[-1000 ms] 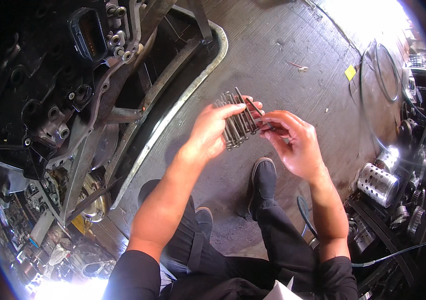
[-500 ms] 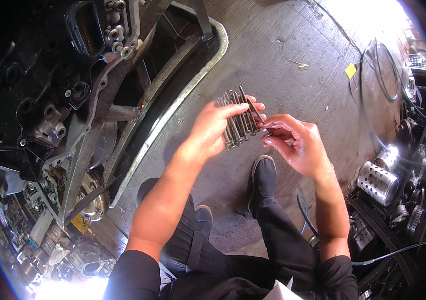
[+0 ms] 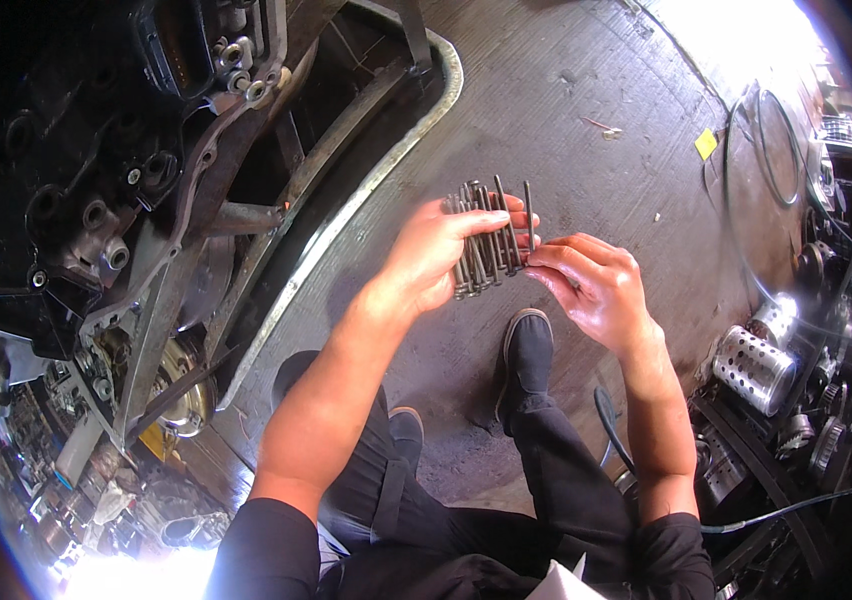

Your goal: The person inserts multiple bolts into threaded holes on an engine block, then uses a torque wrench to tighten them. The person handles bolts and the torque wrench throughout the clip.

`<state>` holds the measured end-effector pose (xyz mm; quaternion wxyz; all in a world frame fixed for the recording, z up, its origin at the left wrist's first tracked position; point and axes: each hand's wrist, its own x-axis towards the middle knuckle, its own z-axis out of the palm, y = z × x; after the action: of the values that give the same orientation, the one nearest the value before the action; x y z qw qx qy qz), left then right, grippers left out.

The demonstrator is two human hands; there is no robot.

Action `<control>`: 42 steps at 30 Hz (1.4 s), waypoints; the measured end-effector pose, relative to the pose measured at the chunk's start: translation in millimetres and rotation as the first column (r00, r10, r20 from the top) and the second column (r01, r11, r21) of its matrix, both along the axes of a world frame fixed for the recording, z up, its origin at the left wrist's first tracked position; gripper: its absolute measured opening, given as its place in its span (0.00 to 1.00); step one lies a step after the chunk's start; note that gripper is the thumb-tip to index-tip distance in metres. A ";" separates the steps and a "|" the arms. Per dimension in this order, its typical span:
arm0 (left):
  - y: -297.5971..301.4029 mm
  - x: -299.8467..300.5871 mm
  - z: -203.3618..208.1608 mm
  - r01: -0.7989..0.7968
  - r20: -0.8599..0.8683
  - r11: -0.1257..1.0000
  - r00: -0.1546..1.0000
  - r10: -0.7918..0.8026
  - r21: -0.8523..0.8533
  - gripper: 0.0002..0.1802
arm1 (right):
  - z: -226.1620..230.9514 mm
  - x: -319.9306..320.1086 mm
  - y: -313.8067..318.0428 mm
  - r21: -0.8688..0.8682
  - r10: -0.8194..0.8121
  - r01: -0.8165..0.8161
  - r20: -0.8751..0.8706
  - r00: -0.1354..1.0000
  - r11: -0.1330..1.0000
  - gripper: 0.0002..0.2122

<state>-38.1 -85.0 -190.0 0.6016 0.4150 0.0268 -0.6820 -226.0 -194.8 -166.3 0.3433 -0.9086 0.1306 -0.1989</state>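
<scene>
My left hand (image 3: 433, 250) is closed around a bundle of long dark metal bolts (image 3: 483, 245), its thumb lying across them. They stand roughly side by side, with heads at the lower ends of several. Close to the right side of the bundle, my right hand (image 3: 591, 285) pinches the lower end of a single bolt (image 3: 529, 212). That bolt points up, near the left hand's fingertips. The pinching fingers cover its lower end.
On the left stands a large dark machine housing (image 3: 96, 215) on a metal frame with a curved pale rim (image 3: 346, 215). Gears and a perforated metal cylinder (image 3: 754, 370) crowd the right side. A cable (image 3: 776, 190) and a yellow paper (image 3: 706, 143) lie on the floor (image 3: 566, 120).
My right hand has closed its fingers on a bolt's lower end, and that bolt now stands more upright beside the bundle. The left hand has shifted slightly right with the bundle.
</scene>
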 end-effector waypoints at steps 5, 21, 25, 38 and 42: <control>1.2 2.2 -0.4 0.010 -0.028 1.000 1.000 -0.011 -0.029 0.18 | 0.3 1.8 2.4 -0.011 0.003 -0.003 0.023 1.000 1.000 0.10; 3.0 3.4 3.6 0.012 -0.037 0.995 0.999 -0.015 -0.095 0.22 | 8.6 8.8 9.8 -0.031 0.061 -0.060 0.027 0.998 0.998 0.11; 4.9 0.4 6.1 0.014 0.019 0.998 1.000 -0.013 -0.058 0.20 | 9.3 6.2 9.8 0.089 0.035 -0.035 0.007 0.999 0.995 0.13; 12.8 4.6 15.6 -0.006 0.007 0.999 1.000 0.007 -0.052 0.22 | 5.3 6.3 9.6 0.108 0.056 -0.063 0.062 0.996 0.992 0.12; 17.0 7.2 20.2 -0.014 0.006 0.998 1.000 0.014 -0.067 0.21 | 8.2 9.9 12.2 0.013 0.086 -0.088 0.082 0.993 0.996 0.12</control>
<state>-30.9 -68.0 -169.9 0.6199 0.3969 0.0048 -0.6769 -216.1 -182.6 -158.1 0.3643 -0.9016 0.0785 -0.2194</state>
